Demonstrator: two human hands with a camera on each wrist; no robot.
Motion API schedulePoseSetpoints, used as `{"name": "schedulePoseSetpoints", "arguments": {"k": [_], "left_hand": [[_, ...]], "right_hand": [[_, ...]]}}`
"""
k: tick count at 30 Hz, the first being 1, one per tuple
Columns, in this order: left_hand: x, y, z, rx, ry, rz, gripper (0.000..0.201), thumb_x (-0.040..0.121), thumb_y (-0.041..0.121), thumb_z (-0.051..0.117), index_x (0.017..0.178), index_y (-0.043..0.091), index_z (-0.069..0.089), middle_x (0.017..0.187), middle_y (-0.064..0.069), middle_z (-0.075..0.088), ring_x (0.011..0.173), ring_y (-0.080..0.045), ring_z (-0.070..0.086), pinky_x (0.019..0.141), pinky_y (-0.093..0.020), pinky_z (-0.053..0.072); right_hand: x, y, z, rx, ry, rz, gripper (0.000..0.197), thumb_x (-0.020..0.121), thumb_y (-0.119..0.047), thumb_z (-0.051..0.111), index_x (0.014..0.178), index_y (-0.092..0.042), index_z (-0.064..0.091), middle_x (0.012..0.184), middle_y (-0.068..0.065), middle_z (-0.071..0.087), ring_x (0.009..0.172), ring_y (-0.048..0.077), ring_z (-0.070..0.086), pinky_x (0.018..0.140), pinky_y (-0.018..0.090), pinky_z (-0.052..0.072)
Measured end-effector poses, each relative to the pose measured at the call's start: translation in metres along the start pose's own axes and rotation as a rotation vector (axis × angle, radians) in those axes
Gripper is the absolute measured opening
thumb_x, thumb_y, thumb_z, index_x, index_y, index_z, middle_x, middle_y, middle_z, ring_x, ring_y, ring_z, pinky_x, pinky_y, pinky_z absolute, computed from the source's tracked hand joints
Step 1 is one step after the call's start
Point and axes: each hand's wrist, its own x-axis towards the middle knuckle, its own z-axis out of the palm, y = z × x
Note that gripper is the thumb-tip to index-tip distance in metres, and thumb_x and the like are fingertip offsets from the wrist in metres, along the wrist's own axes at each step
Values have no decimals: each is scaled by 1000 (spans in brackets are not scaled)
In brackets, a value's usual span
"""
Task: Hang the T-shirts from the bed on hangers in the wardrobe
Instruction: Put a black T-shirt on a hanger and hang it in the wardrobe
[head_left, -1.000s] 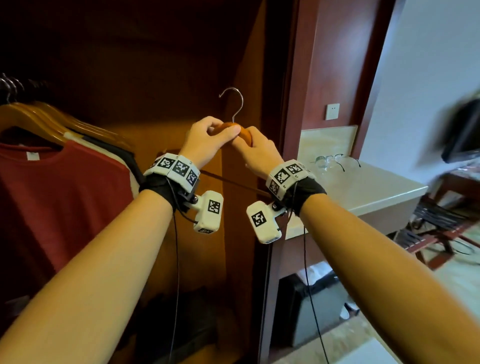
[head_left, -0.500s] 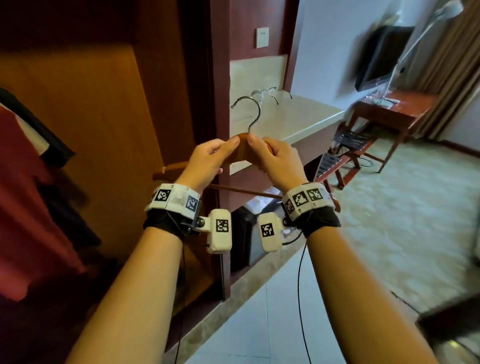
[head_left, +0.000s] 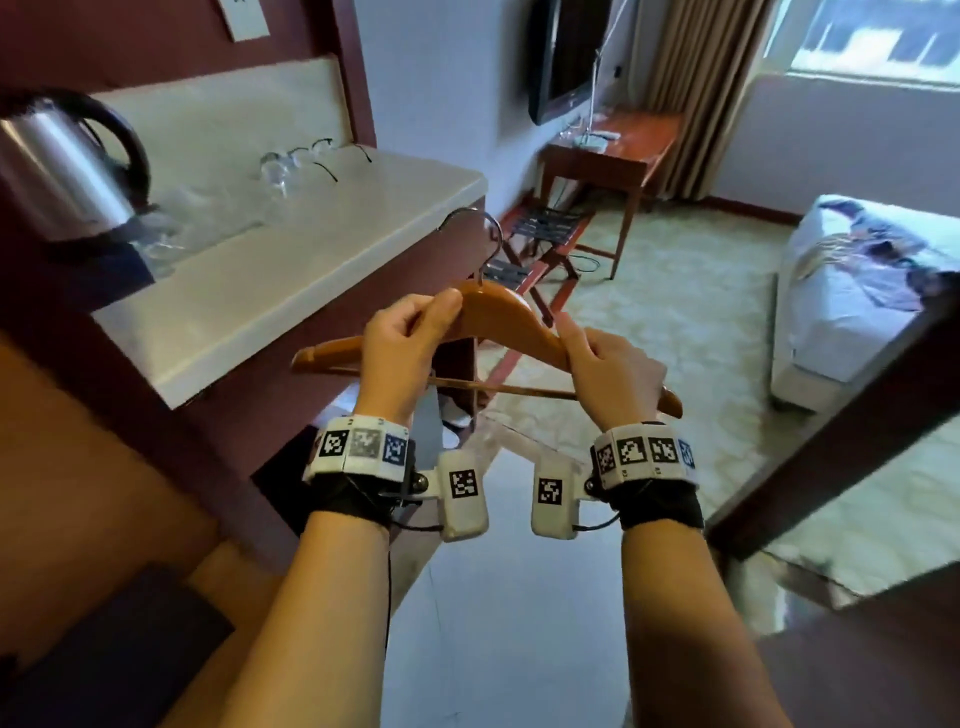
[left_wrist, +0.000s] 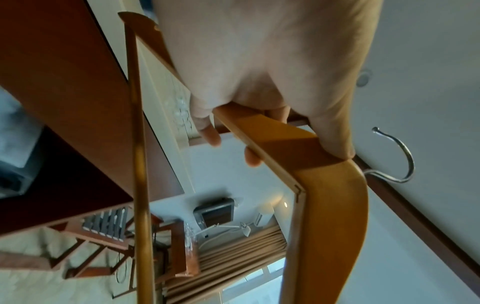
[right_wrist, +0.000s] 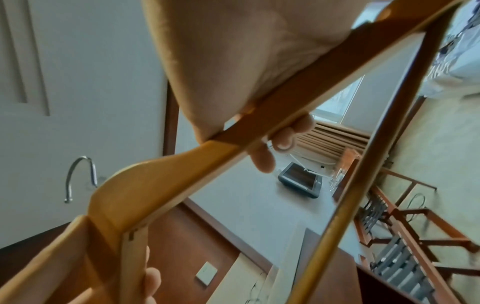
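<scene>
I hold a bare wooden hanger (head_left: 498, 314) with a metal hook (head_left: 488, 244) at chest height. My left hand (head_left: 410, 338) grips its left shoulder close to the hook, thumb on top. My right hand (head_left: 608, 369) grips the right shoulder. In the left wrist view the fingers curl round the hanger (left_wrist: 285, 144); in the right wrist view the fingers wrap the hanger (right_wrist: 233, 144). The bed (head_left: 857, 332) stands at the far right with crumpled patterned clothing (head_left: 878, 260) on it.
A white counter (head_left: 291, 275) with a steel kettle (head_left: 67, 171) and glasses (head_left: 278, 169) is on my left. Ahead stand a folding luggage rack (head_left: 540, 244), a wooden desk (head_left: 613, 156) and a wall TV (head_left: 566, 57). A dark wooden panel edge (head_left: 831, 426) crosses the right foreground.
My view has swung right from the wardrobe to the room and bed. Both hands carried the hanger along and lowered it; the right hand slid outward along its shoulder.
</scene>
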Motion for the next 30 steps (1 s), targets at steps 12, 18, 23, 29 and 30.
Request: {"name": "schedulePoseSetpoints", "arguments": {"k": [12,18,23,29,30], "left_hand": [[125,-25,191,-109,-202,38,13,98,19,59,89,12,66,73,14,66,71,6,63,66,-10,49],[235,-74,264,-113,-285,45,21,84,55,63,78,36,71,81,3,67,81,-12,61,81,-23,50],[346,-104,335,-143,-372,59,54,74,74,63,89,23,68,84,-12,66,81,-35,62,77,-51,52],[452,-126,420,-189,-445,35,41,77,65,58,88,26,67,68,18,62,65,1,55,67,-29,43],[466,-129,432,-206,-461,31,42,77,65,58,89,26,67,73,15,63,70,-3,57,72,-31,45]], "right_hand": [[162,129,-47,-41,173,139,56,103,-49,31,57,-22,49,63,-7,53,68,8,45,100,42,27],[273,177,-37,-77,272,176,57,103,-46,35,54,-20,45,58,-8,49,62,7,42,89,38,25],[376,204,-43,-111,297,290,59,103,-52,34,58,-18,51,60,-11,50,66,14,46,87,35,26],[473,238,-61,-157,394,286,64,91,-70,19,59,-25,51,62,-6,60,75,20,58,95,39,26],[486,244,-64,-168,418,265,66,87,-74,17,59,-25,52,60,-7,58,73,20,57,95,39,26]]}}
